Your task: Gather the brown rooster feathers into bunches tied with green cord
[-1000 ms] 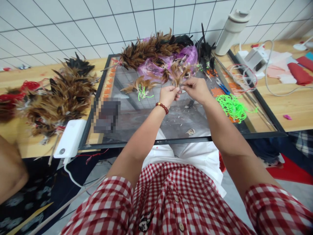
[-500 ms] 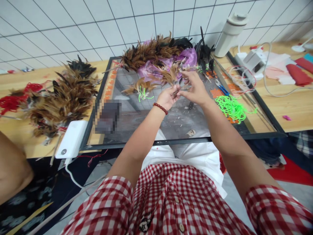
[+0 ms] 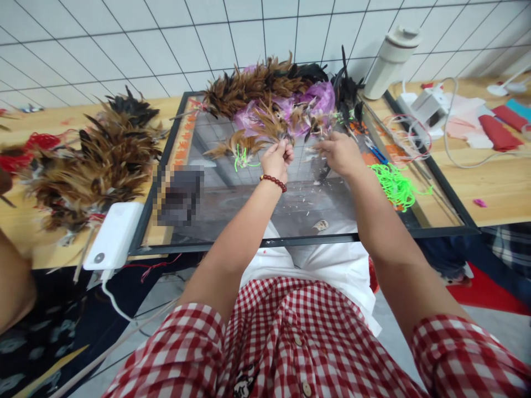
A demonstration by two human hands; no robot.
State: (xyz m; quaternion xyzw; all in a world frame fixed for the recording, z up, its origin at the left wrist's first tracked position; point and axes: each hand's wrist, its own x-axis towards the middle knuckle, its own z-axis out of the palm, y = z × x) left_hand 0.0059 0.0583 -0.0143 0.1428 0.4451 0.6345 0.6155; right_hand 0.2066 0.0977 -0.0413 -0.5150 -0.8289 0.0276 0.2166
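Note:
My left hand (image 3: 279, 161), with a beaded bracelet at the wrist, is pinched shut on a bunch of brown feathers (image 3: 270, 126) that fans out above the fingertips. To its right, my right hand (image 3: 343, 153) hangs low over the glass-like panel (image 3: 232, 204), thumb and fingers drawn together; whatever they hold is too small to make out. Left of my left hand lies a brown feather bunch (image 3: 232, 145) with bright green cord (image 3: 240, 158) on it. Behind both hands, loose feathers rest on a crumpled purple plastic bag (image 3: 322, 98).
A long feather garland (image 3: 249, 88) lies behind the bag, with black feathers (image 3: 347, 91) beside it. Green cords (image 3: 396, 185), blue-handled pliers (image 3: 376, 150) and a pale bottle (image 3: 390, 63) are right. Left are a feather pile (image 3: 95, 166), a power bank (image 3: 114, 235) and another person's arm (image 3: 14, 276).
My hands, close together before, have moved apart. The left has drawn slightly left and the right has turned palm down, farther from the feather bunch.

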